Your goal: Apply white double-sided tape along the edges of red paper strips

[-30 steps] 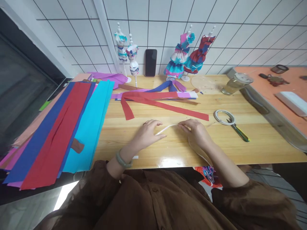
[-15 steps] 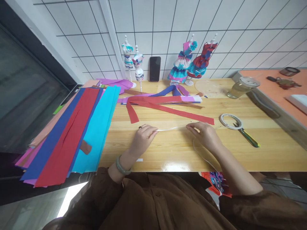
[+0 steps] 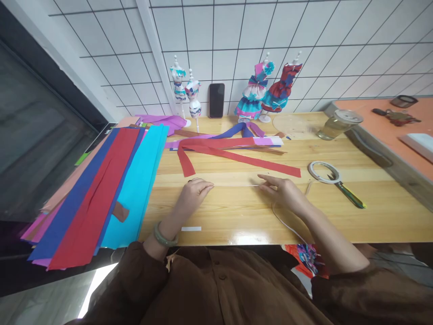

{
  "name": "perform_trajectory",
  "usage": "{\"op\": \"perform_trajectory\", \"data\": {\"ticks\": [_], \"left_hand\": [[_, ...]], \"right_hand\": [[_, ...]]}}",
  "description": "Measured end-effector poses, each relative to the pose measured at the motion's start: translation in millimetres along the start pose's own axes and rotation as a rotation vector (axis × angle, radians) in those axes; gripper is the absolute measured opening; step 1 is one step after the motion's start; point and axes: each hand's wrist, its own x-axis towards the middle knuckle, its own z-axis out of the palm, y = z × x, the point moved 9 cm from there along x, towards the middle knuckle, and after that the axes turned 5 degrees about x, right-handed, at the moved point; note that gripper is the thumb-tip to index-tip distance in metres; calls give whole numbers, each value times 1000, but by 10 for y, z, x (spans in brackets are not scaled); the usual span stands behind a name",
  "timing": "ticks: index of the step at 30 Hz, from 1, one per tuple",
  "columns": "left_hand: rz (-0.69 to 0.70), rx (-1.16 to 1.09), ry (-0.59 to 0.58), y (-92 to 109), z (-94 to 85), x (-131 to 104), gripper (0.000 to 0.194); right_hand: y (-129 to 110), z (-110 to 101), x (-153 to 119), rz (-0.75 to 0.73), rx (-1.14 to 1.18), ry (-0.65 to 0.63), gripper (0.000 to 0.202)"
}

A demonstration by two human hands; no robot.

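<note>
A wall of white tiles [image 3: 226, 27] rises ahead of you, and up against it the wooden surface [image 3: 223, 216] stretches right across your view. Over its left end fans the stack of coloured sheets [image 3: 91, 194], with red, blue and turquoise on show. Straight ahead lies the long red strip [image 3: 237, 155], folded and slanting off to the right, partly over other coloured strips [image 3: 267, 141]. And here are your hands, well apart above the middle: your left hand [image 3: 192, 196] pinches thumb against fingers, while your right hand [image 3: 284, 192] points its index finger inward, the tip parted from the thumb. Along the tiles you have two dress forms in full, tiered outfits [image 3: 255, 97] and, further left, two slimmer dress forms [image 3: 194, 97]. The glass [image 3: 333, 128] sits at the back right; the dark phone [image 3: 217, 100] leans upright between the pairs. Right of your right hand lies the green-handled tool [image 3: 350, 195], its tip inside the white ring [image 3: 323, 180]. Now the slim white strip [image 3: 233, 185], clamped in your left fingertips and running straight across the gap to your right thumb; whether the right hand grips that end, I cannot tell. Smallest of all, a short white piece [image 3: 191, 229] lies flat near the front edge.
</note>
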Motion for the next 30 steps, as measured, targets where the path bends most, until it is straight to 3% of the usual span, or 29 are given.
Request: {"op": "perform_trajectory", "data": {"ticks": [4,8,10,13,16,19,24,27,30], "left_hand": [[-39,13,-29,-59,-3,27,16],[-74,-2,-55,-106,-17,38,16],[-83,-2,-73,-121,-12,30,16],[-88,4,-106,-116,17,16,16],[-77,17,-123,-67,44,19,16],[-57,37,-133,-3,56,30,16],[-85,-9,-141,-50,28,23,18],[-132,-64,-166,-186,16,39,32],[-171,146,-84,-356,-97,115,47]], "right_hand": [[239,-2,32,129,105,-10,37],[330,-138,46,154,112,-6,44],[184,-234,53,113,14,19,45],[-300,-207,74,-15,-124,9,42],[-840,83,113,-126,-82,-72,38],[-1170,442,184,-136,10,-156,40],[-1271,706,311,-73,78,-198,27],[-1231,685,340,-73,95,-206,26],[-1110,612,328,-18,118,-175,25]]}}
